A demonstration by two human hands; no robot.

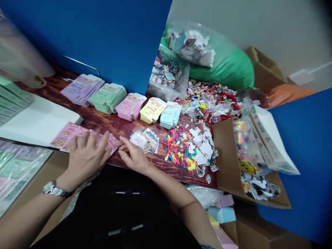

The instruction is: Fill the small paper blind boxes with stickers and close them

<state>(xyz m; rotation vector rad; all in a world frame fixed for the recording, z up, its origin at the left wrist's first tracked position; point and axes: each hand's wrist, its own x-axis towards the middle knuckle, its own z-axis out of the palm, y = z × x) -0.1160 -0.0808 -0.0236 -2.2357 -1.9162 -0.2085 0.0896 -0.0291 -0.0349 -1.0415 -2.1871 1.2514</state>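
Several pink packets (63, 134) lie in an overlapping row along the table's front edge. My left hand (86, 154), with a watch on the wrist, rests on them with its fingers spread. At the row's right end, my right hand (133, 155) has its thumb and fingertips apart beside the last packet, with nothing visible between them. Just beyond that hand is a small pile of printed cards (145, 140). Behind stand stacks of flat boxes: purple (81, 88), green (107, 97), pink (130, 105), yellow (153, 109) and blue (170, 113).
Colourful small pieces (181, 147) and white cutouts (206, 148) are heaped at the right, beside an open cardboard box (225, 155). Filled clear bags (168, 79) lie behind. A white tray (38, 116) holds green boxes at the left. A blue panel (103, 34) borders the back.
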